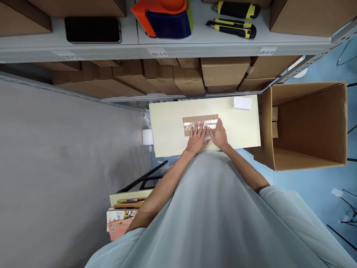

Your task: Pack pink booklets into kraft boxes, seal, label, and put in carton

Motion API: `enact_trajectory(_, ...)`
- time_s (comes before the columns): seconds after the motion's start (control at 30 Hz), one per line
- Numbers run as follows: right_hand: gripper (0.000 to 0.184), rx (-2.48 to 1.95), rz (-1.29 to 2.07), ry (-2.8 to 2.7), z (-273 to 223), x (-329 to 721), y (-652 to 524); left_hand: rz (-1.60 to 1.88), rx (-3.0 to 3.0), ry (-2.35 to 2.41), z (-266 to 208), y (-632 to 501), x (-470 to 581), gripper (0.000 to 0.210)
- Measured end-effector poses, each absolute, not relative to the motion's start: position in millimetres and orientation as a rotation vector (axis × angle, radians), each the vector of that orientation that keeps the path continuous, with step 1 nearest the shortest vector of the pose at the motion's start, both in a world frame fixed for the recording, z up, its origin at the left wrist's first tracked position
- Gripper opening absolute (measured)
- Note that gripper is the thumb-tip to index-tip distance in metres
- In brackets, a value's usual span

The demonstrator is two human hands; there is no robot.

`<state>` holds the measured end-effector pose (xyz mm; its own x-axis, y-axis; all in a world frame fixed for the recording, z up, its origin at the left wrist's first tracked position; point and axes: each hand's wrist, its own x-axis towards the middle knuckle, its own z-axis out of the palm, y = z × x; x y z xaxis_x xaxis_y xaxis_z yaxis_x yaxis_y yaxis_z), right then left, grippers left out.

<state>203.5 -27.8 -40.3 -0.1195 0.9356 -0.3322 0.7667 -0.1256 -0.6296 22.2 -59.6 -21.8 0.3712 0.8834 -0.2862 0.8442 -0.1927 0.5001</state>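
Both palms flat, fingers spread, gripping nothing: left hand (197, 138) and right hand (219, 134) pressing taped parcel (200, 123) on worktop (170, 126); white box (242, 102) beyond parcel.

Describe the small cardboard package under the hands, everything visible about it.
The small cardboard package is a flat, brown, long rectangle lying on the pale tabletop. A glossy strip of clear tape runs along its length. The left hand and right hand rest flat on it, fingers spread over its near edge. Its flaps appear closed.
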Motion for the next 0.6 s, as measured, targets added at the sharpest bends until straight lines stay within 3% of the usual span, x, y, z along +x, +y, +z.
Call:
enact_trajectory(0.17,0.107,-2.126,1.042,-1.745,-51.3,193.5,-2.9,0.070,2.059,1.469,-20.7,-60.3,27.0,0.084)
enact_trajectory(0.33,0.093,-1.968,1.212,-1.700,-63.2,211.3,5.6,0.137,2.012,1.479,-25.4,-58.1,9.3,0.081)
enact_trajectory(0.6,0.102,-1.886,1.282,-1.682,-70.4,228.6,5.8,0.390,1.706,1.738,-42.3,-60.2,-16.3,0.105)
